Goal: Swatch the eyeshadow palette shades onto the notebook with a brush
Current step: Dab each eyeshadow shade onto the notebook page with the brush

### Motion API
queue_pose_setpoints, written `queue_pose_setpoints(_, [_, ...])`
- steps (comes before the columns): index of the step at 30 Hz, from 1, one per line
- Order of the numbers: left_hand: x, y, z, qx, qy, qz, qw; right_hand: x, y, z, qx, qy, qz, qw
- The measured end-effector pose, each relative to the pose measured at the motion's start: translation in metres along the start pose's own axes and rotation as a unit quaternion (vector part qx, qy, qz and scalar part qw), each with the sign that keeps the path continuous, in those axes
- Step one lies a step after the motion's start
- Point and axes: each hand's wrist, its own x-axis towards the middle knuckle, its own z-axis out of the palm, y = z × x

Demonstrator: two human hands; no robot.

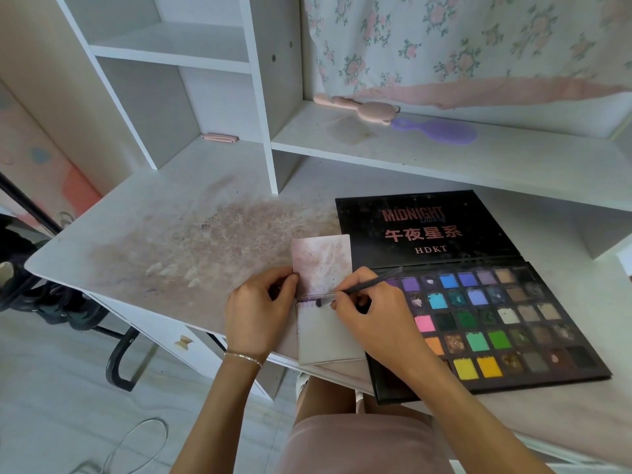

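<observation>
A small open notebook [326, 333] lies at the desk's front edge, its upper page stained pink and flipped back. My right hand [372, 309] grips a thin dark brush [367, 286]; the brush tip touches the top of the lower page, where a purple smear shows. My left hand [256, 309] presses on the notebook's left edge, fingers pinching the upper page. A large black eyeshadow palette [533, 362] lies open to the right of the notebook, with many coloured pans. Its lid [424, 230] lies flat behind it.
The white desk [164, 234] is smeared with pink powder left of the notebook. A pink brush [355, 107] and a purple hairbrush [437, 130] rest on the shelf behind. A black chair frame [116, 357] stands at the lower left. A floral curtain hangs at the back.
</observation>
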Motion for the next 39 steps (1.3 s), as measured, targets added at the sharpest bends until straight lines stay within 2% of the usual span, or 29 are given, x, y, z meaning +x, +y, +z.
queue_pose_setpoints(39, [-0.0001,-0.0014,0.0008,0.002,0.001,0.011,1.0,0.0011,-0.0007,0.0002,-0.004,0.0,-0.013,1.0])
